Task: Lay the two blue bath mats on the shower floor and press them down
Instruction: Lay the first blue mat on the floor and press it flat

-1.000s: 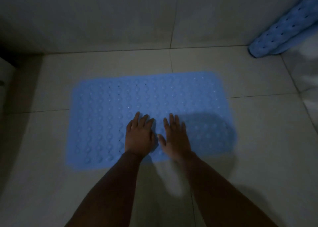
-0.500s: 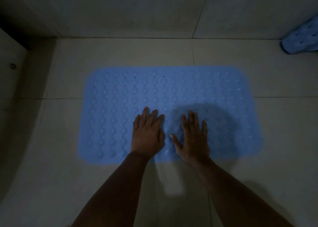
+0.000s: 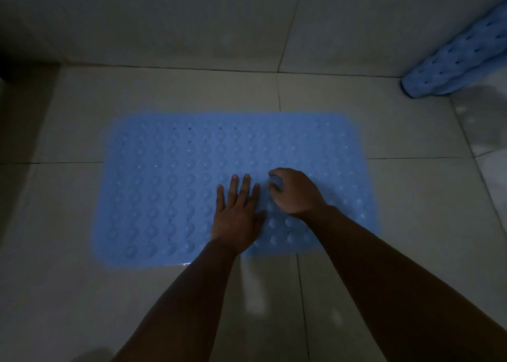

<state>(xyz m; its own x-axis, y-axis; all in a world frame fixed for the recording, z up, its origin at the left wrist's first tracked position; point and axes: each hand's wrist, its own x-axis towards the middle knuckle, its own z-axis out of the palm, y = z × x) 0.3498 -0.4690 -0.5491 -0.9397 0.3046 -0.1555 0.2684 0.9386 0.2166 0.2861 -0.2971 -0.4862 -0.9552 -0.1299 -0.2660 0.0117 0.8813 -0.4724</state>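
Left hand (image 3: 238, 215) is lying flat w/ fingers spread, pressing the blue mat (image 3: 164, 186) onto the shower floor (image 3: 411, 224) so it sticks, right hand (image 3: 295, 191) is curled, empty afaict, 2nd mat (image 3: 461, 60) still rolled up in the corner.

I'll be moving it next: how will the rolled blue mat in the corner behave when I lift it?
The rolled mat will probably flop and uncurl, since it holds only a loose roll. It looks light, being thin and full of holes. The floor shows wet-looking sheen, so it may feel slippery.
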